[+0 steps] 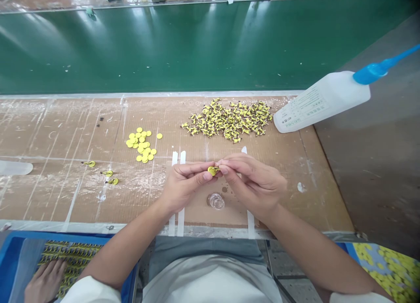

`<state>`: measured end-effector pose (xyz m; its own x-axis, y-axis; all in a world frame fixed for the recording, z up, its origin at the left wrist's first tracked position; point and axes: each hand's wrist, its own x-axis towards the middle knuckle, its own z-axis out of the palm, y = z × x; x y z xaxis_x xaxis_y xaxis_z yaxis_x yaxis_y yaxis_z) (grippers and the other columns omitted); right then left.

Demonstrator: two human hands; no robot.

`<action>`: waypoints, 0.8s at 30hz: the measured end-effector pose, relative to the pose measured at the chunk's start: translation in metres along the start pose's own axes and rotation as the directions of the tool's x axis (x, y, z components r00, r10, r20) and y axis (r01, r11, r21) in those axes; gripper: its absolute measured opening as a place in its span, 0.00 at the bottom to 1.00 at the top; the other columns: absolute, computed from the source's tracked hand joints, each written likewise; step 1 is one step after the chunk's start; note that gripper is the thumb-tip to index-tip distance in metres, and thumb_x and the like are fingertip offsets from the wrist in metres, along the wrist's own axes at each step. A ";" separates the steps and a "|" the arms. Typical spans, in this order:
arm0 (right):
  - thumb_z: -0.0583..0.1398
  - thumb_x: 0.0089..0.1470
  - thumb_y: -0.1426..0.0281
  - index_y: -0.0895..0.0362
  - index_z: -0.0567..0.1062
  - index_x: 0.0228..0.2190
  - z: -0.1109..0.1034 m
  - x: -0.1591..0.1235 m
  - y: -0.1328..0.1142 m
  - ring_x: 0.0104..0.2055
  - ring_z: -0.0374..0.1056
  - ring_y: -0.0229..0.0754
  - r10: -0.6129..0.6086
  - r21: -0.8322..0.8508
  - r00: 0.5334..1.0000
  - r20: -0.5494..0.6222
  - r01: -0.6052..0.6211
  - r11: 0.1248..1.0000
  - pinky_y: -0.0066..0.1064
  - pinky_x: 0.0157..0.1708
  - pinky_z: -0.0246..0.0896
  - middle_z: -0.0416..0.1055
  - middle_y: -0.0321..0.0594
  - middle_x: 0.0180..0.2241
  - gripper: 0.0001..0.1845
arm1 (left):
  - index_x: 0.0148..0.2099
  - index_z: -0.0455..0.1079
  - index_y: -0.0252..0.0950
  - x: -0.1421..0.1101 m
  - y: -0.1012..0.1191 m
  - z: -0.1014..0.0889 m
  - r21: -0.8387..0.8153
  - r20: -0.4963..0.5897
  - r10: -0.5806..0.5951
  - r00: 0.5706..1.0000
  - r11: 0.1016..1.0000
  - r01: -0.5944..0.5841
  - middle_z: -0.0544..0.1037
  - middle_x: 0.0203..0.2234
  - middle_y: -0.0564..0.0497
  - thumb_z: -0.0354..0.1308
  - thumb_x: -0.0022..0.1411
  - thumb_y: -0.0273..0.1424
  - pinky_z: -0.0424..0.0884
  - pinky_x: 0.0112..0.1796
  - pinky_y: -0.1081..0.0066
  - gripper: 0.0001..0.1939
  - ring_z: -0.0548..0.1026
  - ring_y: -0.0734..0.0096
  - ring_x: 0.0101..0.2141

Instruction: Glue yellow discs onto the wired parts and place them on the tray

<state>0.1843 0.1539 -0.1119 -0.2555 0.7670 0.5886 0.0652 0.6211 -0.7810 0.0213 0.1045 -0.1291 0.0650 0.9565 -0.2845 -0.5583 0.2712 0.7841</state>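
Observation:
Both my hands meet above the cardboard work surface (65, 193), pinching a small yellow disc piece (213, 170) between their fingertips. My left hand (185, 184) holds it from one side and my right hand (252, 184) from the other. Just below them sits a small clear glass dish (216, 201). Further up lie a loose heap of flat yellow discs (141, 144) and a larger pile of yellow-and-dark wired parts (228, 120). Three small yellow pieces with dark tails (107, 173) lie to the left.
A white plastic glue bottle with a blue nozzle (323, 101) lies at the upper right, over the bench edge. A green conveyor belt (164, 44) runs behind the bench. At lower left, another person's hand (46, 281) rests by a blue tray of rowed parts (70, 255).

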 end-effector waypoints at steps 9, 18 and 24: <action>0.65 0.53 0.81 0.52 0.81 0.39 0.000 0.000 0.001 0.34 0.77 0.43 -0.020 0.023 1.000 0.003 0.019 1.000 0.35 0.37 0.76 0.80 0.40 0.34 0.15 | 0.41 0.82 0.40 0.000 0.001 0.001 -0.012 -0.014 -0.009 1.000 1.000 0.009 0.84 0.41 0.47 0.71 0.53 0.30 0.79 0.44 0.69 0.11 0.82 0.63 0.41; 0.65 0.53 0.81 0.51 0.81 0.39 0.000 -0.001 0.002 0.34 0.77 0.43 -0.026 0.029 0.999 0.022 0.025 0.999 0.36 0.37 0.77 0.80 0.40 0.34 0.15 | 0.41 0.82 0.40 0.000 0.000 0.000 0.016 -0.018 -0.007 1.000 1.000 0.007 0.83 0.43 0.45 0.72 0.53 0.31 0.80 0.45 0.66 0.11 0.82 0.60 0.42; 0.65 0.53 0.81 0.51 0.81 0.40 0.001 0.000 0.001 0.34 0.77 0.43 -0.037 0.031 0.999 0.016 0.036 0.999 0.36 0.37 0.77 0.81 0.39 0.34 0.15 | 0.40 0.82 0.39 0.000 -0.003 -0.001 0.028 -0.069 0.009 0.998 1.000 -0.007 0.84 0.41 0.45 0.73 0.50 0.32 0.80 0.44 0.62 0.13 0.82 0.59 0.40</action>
<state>0.1830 0.1545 -0.1130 -0.2735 0.7408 0.6135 0.0256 0.6432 -0.7653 0.0220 0.1035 -0.1321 0.0029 0.9490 -0.3152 -0.5350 0.2678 0.8013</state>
